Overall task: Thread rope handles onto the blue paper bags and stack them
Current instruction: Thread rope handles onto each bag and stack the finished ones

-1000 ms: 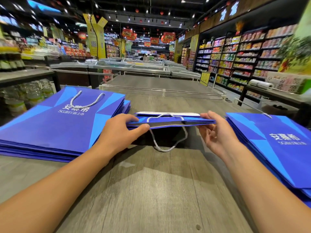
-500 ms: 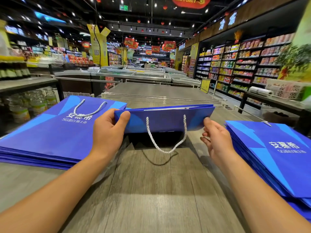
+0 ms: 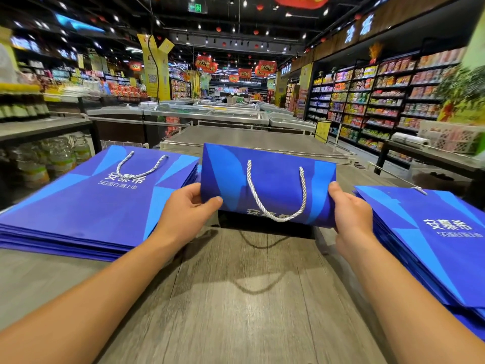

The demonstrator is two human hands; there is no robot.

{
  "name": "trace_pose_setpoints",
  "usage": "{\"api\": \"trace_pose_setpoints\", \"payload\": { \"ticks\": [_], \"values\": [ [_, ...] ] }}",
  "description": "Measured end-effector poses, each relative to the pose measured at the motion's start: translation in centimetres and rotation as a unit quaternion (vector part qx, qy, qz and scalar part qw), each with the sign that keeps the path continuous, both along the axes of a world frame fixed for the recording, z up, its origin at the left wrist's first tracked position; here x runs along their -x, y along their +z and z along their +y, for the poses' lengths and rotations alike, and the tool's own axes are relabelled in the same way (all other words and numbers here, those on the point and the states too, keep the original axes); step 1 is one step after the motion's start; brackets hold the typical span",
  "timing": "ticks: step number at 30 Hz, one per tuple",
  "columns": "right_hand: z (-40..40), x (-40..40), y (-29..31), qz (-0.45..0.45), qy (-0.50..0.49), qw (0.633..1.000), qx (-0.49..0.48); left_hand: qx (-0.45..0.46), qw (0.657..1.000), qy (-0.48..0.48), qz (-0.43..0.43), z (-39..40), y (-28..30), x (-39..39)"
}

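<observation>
With both hands lifting the bag [image 3: 267, 183] off the desk [image 3: 236, 298] at twelve o'clock, left hand [image 3: 187, 210] and right hand [image 3: 350, 214] each pinching an edge, rope handle [image 3: 275, 191] threaded, stacking on the nine o'clock pile [image 3: 86, 200] looks next.

Bag [image 3: 267, 179] above table [image 3: 236, 298], between left stack [image 3: 86, 206] and right stack [image 3: 430, 245].

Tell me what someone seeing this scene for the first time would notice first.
First, the blue paper bag held up at centre over the wooden table, its white rope handle hanging down, gripped by the left hand and right hand at its sides. Then the stack of finished bags on the left, rope handle on top, and another blue stack on the right.
</observation>
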State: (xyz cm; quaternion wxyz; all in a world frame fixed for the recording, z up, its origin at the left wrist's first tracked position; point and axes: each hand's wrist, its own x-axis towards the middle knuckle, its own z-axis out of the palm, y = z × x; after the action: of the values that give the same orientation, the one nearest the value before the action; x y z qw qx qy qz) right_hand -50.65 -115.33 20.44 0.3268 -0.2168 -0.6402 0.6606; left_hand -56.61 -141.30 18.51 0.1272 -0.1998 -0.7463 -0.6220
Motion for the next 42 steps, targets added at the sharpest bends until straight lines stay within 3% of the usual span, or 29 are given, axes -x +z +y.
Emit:
{"api": "trace_pose_setpoints", "payload": {
  "ticks": [3, 6, 15, 18, 23, 27, 31, 34, 38, 42],
  "values": [
    [-0.1, -0.1, 0.2, 0.014, -0.011, 1.0, -0.011, 0.022, 0.999, 0.036, 0.021, -0.1, 0.0, 0.3],
    [-0.1, -0.1, 0.3, 0.069, -0.007, 0.996, -0.058, -0.017, 0.999, 0.035, 0.027, 0.0, 0.4, 0.2],
    [-0.5, -0.1, -1.2, 0.076, 0.225, 0.957, -0.168, -0.099, 0.987, 0.107, 0.075, -0.8, 2.3, -0.3],
    [-0.6, 0.3, -1.7, 0.043, 0.197, 0.956, -0.211, -0.15, 0.98, 0.107, 0.074, -0.7, 2.9, -0.8],
    [-1.5, 0.8, -1.6, 0.101, 0.155, 0.972, -0.146, -0.162, 0.977, 0.109, 0.087, -1.0, 3.3, -0.9],
    [-1.5, 1.1, -1.6, 0.087, 0.11, 0.983, -0.118, -0.102, 0.987, 0.089, 0.089, -0.8, 2.6, -0.5],
    [-1.7, 1.1, -1.7, 0.038, 0.065, 0.993, -0.087, -0.035, 0.998, 0.047, 0.037, -0.8, 1.2, -0.1],
    [-1.3, 1.1, -1.9, -0.049, 0.018, 0.99, -0.132, 0.042, 0.998, 0.048, 0.001, -0.8, 0.7, 0.1],
    [-0.9, 0.6, -1.6, -0.201, 0.026, 0.945, -0.256, 0.242, 0.967, 0.067, -0.04, -0.6, 0.3, 0.3],
    [-0.6, 0.4, -1.7, -0.318, 0.055, 0.877, -0.356, 0.38, 0.923, 0.053, -0.041, -0.6, 0.1, 0.2]
  ]
}}
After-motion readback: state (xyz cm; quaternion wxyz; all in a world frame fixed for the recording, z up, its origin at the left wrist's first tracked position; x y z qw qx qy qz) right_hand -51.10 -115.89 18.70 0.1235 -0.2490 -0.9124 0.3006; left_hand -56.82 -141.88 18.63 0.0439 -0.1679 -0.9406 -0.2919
